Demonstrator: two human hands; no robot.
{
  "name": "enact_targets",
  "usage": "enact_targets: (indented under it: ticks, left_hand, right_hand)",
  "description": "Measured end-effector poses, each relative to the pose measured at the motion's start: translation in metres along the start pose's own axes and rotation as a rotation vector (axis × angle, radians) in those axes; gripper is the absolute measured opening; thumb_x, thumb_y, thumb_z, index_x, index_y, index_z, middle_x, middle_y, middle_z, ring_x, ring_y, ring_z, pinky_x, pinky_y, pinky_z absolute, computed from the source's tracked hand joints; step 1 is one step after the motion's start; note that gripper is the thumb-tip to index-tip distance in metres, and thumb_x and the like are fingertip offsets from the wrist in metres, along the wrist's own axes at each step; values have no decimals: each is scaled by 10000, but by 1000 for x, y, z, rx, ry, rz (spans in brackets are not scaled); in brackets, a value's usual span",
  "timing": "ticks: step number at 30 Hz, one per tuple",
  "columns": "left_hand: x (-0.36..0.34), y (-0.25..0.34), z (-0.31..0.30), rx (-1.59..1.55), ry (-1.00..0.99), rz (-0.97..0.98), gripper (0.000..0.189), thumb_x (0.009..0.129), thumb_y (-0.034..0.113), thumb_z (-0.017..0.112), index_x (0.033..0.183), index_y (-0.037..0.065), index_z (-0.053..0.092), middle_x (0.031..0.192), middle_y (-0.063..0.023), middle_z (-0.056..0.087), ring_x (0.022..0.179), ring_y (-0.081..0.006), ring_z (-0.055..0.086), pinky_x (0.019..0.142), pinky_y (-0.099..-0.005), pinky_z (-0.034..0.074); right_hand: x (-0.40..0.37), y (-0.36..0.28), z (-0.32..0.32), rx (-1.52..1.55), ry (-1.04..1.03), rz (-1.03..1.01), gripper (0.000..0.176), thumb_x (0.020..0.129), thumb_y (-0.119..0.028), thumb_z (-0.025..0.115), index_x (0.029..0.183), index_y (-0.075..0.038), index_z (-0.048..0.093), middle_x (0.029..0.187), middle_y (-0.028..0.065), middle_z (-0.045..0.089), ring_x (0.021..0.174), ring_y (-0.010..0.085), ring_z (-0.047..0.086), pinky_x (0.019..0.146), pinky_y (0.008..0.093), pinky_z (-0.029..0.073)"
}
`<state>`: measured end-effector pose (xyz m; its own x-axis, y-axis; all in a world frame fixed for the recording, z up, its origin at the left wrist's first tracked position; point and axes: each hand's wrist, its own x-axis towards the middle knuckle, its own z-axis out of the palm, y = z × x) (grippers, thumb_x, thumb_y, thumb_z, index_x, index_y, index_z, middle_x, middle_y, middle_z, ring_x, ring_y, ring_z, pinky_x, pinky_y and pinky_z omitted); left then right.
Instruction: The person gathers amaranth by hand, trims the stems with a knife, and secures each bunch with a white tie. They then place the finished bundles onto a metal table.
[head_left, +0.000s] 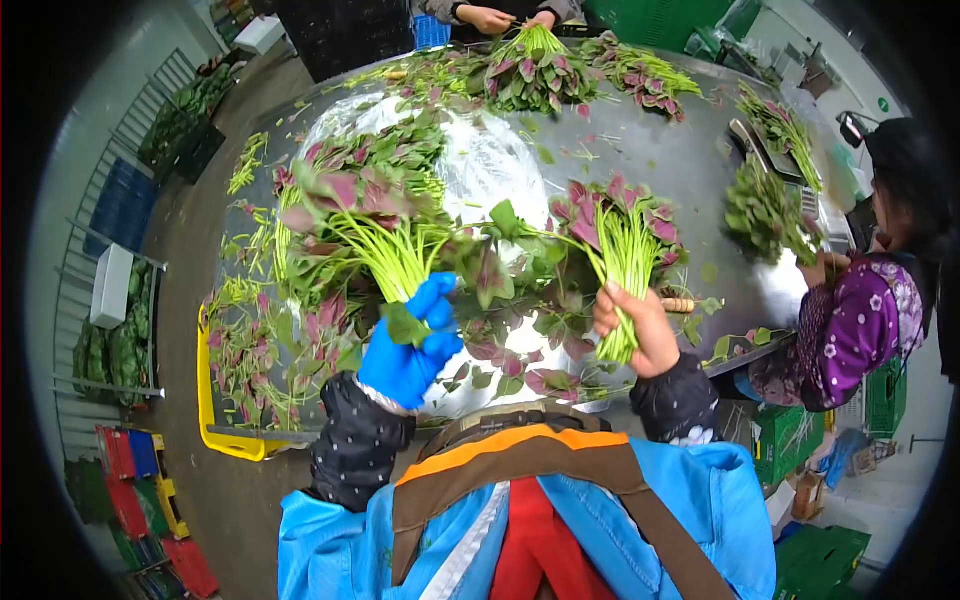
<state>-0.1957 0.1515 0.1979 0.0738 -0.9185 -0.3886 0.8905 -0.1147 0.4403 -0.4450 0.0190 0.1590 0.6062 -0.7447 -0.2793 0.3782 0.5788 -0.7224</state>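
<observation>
My left hand (412,345), in a blue glove, is closed round the pale green stems of a leafy bunch (385,250) whose green and purple leaves point up and to the left. Bare and closed too, my right hand (637,325) grips a second bunch (628,240) by its lower stems, with the leaves spread at the top. Both bunches are held above the metal table (700,170). Loose leaves (490,270) lie between the two hands. A large heap of purple-green leaves (375,150) is beyond my left hand, beside clear plastic (490,160).
Across the table a person's hands (510,20) hold another bunch (540,75). At the right, a person in a purple sleeve (860,310) holds greens (765,210) near a scale (770,150). A wooden-handled tool (678,305) lies right of my right hand. A yellow crate (235,443) is at the left edge.
</observation>
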Motion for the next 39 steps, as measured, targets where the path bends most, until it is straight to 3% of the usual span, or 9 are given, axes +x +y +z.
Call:
enact_targets:
  ticks: [2,6,8,13,20,23,30,36,39]
  left_hand:
    - [-4,-3,-2,144,-231,65,274,953,236,443,1164,68,488,664,10,432,524,-96,393,506,-253,331]
    - [5,-49,-39,215,100,-53,269,904,190,548,1142,71,513,814,-14,561,622,-114,494,576,-254,416]
    - [20,-79,-71,42,1,-275,265,897,183,563,1138,82,520,860,-41,578,700,-149,552,635,-273,487]
    - [18,-88,-78,113,28,-429,302,894,150,564,1186,91,510,921,-33,596,794,-130,597,648,-249,526]
    - [18,-91,-81,222,-22,-412,313,884,105,567,1192,81,516,930,-24,592,813,-104,594,690,-226,513]
    - [17,-92,-73,314,-23,-409,329,879,138,579,1190,64,505,916,-30,580,776,-96,549,683,-223,469]
    - [12,-95,-65,468,-15,-376,362,877,143,576,1219,68,485,832,-19,553,662,-84,495,571,-193,400]
    - [16,-100,-74,445,-40,-302,350,882,142,566,1215,66,488,839,-20,558,662,-93,499,575,-198,403]
    - [18,-103,-74,425,-10,-311,339,890,143,553,1214,66,487,837,-22,559,656,-93,501,575,-198,404]
  right_hand:
    - [-17,-1,6,41,7,-50,148,880,-122,569,946,-14,493,734,54,537,568,111,484,536,275,445]
    - [-21,61,-70,-317,214,122,160,869,-100,576,979,-4,509,784,69,582,589,120,543,522,272,477]
    - [-26,96,-115,-259,220,408,128,857,-71,568,969,-21,529,781,66,588,580,127,546,520,279,488]
    - [-36,85,-115,-253,262,438,271,810,-108,654,1023,3,529,829,73,606,663,155,588,596,294,507]
    - [-38,58,-96,-1443,515,-440,310,812,-116,667,1060,13,533,920,32,597,752,81,540,679,224,453]
    - [-9,53,-34,-678,96,-167,196,868,-190,608,988,-37,582,751,-20,557,659,43,495,576,190,410]
    - [71,94,21,-973,61,-82,218,828,-232,662,846,-25,597,682,-41,519,581,27,416,506,196,341]
    - [46,83,24,-369,43,-85,97,818,-80,635,848,3,596,713,17,589,604,63,543,515,201,425]
    - [32,78,21,-388,-90,-88,49,803,-11,608,839,23,601,730,49,616,602,89,564,555,230,461]
